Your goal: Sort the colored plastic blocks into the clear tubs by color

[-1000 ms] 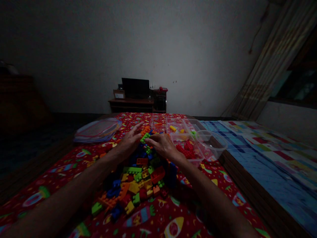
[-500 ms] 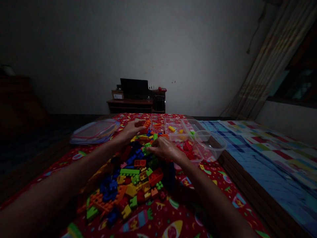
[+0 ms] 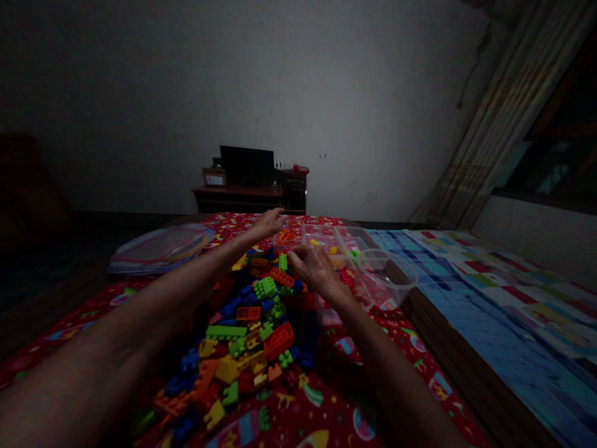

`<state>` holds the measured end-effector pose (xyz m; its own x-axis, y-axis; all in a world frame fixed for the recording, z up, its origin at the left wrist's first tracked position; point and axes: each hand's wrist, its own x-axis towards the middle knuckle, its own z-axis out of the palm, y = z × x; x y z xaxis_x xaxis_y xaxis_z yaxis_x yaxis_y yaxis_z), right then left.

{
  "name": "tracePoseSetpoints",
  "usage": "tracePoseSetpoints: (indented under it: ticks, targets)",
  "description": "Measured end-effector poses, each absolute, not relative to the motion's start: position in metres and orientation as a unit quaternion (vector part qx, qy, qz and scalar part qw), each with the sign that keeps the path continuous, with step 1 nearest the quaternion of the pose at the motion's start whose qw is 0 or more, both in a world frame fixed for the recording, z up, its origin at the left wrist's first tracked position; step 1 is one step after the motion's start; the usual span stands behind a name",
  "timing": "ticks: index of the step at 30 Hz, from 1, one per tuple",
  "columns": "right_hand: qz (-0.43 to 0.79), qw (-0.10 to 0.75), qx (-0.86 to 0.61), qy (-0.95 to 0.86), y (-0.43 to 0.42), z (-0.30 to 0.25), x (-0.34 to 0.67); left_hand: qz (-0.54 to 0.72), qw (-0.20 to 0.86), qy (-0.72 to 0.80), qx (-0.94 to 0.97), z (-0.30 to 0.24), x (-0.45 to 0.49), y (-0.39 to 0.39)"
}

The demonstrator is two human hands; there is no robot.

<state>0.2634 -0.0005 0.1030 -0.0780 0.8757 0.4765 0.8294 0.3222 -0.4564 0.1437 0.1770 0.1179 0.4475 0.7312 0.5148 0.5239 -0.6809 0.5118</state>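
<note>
My left hand reaches over the far left compartment of the clear plastic tray, fingers stretched out, just above the orange bricks there. At the far right side of the mixed pile of toy building bricks, my right hand hovers with its fingers curled; whatever may be in them is hidden. Close to its fingertips stands a green brick, with an orange brick just nearer. Red bricks lie in the tray's near compartment, partly behind my right hand.
A round clear tub stands against the tray's right side. Stacked plastic lids lie left of the pile. A red patterned cloth covers the table. Beyond it is a desk with a monitor; a blue checked bedspread is at the right.
My left hand has moved away and right from the pile's far edge to above the orange bricks' compartment. My right hand has lifted off the green bricks and shifted slightly right. The view has shifted slightly.
</note>
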Motion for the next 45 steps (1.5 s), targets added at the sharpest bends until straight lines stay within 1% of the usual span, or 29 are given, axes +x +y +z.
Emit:
tracePoseSetpoints:
  ticks: [4,7,9,14,17,23,25,33,37,41,45]
  targets:
    - [0.012,0.388,-0.608,-0.692,0.004,0.107,0.273,0.228,0.154,0.309,0.910,0.110,0.117,0.137]
    - [0.005,0.387,-0.615,-0.686,0.004,0.107,0.273,0.111,0.164,0.238,0.951,0.102,0.101,0.104]
    - [-0.009,0.376,-0.620,-0.688,0.003,0.106,0.272,0.087,0.162,0.227,0.957,0.097,0.094,0.089]
    - [-0.027,0.360,-0.630,-0.688,0.002,0.106,0.271,0.158,0.106,0.262,0.946,0.087,0.088,0.078]
    - [-0.011,0.360,-0.643,-0.676,0.004,0.109,0.279,0.195,0.109,0.309,0.925,0.090,0.085,0.081]
    - [-0.028,0.360,-0.664,-0.654,0.006,0.115,0.297,0.240,0.232,0.407,0.851,0.105,0.083,0.100]
    - [-0.030,0.358,-0.671,-0.649,0.006,0.116,0.299,0.266,0.256,0.429,0.825,0.110,0.086,0.113]
    - [-0.062,0.337,-0.678,-0.650,0.005,0.115,0.295,0.366,0.368,0.482,0.706,0.131,0.121,0.174]
    - [-0.064,0.331,-0.681,-0.650,0.005,0.114,0.295,0.391,0.387,0.454,0.701,0.131,0.132,0.182]
    - [-0.070,0.328,-0.684,-0.648,0.005,0.113,0.294,0.375,0.371,0.410,0.744,0.118,0.128,0.174]
    - [-0.069,0.322,-0.681,-0.654,0.005,0.113,0.291,0.289,0.277,0.336,0.852,0.100,0.129,0.156]
